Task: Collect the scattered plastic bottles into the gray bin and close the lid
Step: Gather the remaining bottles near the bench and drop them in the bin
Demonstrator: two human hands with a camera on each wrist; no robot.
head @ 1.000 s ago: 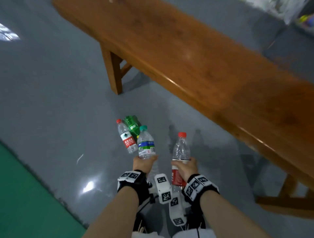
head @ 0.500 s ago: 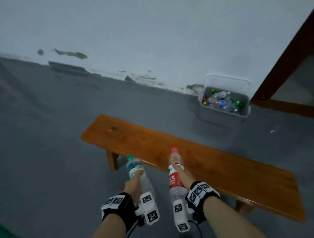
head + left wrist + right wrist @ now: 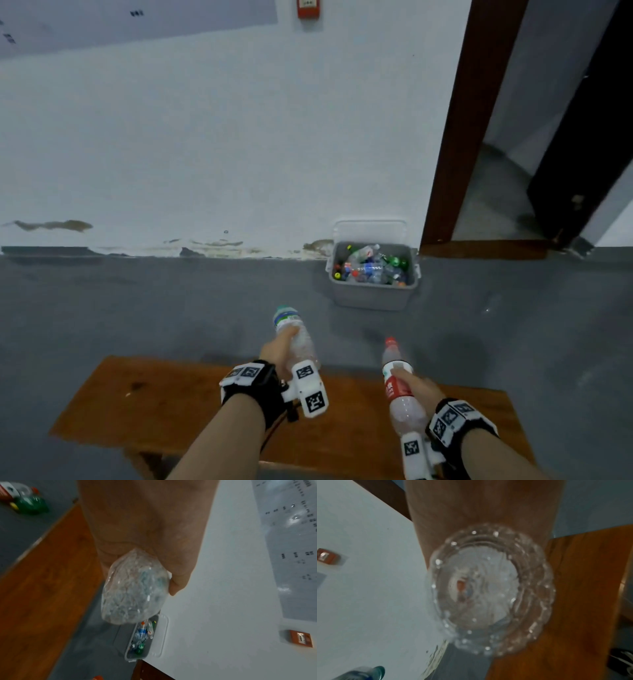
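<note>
My left hand (image 3: pixel 279 349) grips a clear bottle with a teal cap and blue-green label (image 3: pixel 291 325); its crinkled base (image 3: pixel 133 595) fills the left wrist view. My right hand (image 3: pixel 416 385) grips a clear bottle with a red cap and red label (image 3: pixel 397 383), whose round base (image 3: pixel 489 591) faces the right wrist camera. Both bottles are held above the wooden bench (image 3: pixel 154 404). The gray bin (image 3: pixel 373 294) stands on the floor against the wall beyond the bench, holding several bottles. Its translucent lid (image 3: pixel 370 231) stands open against the wall.
The bench lies across my path between me and the bin. A dark wooden door frame (image 3: pixel 455 130) rises just right of the bin, with an open doorway beyond. A green bottle (image 3: pixel 30 505) and a red-labelled bottle (image 3: pixel 10 490) lie on the gray floor behind the bench.
The view has risen from the floor to the wall and bin. Both bottles came up off the floor and now sit over the bench, and the bin appears nearer.
</note>
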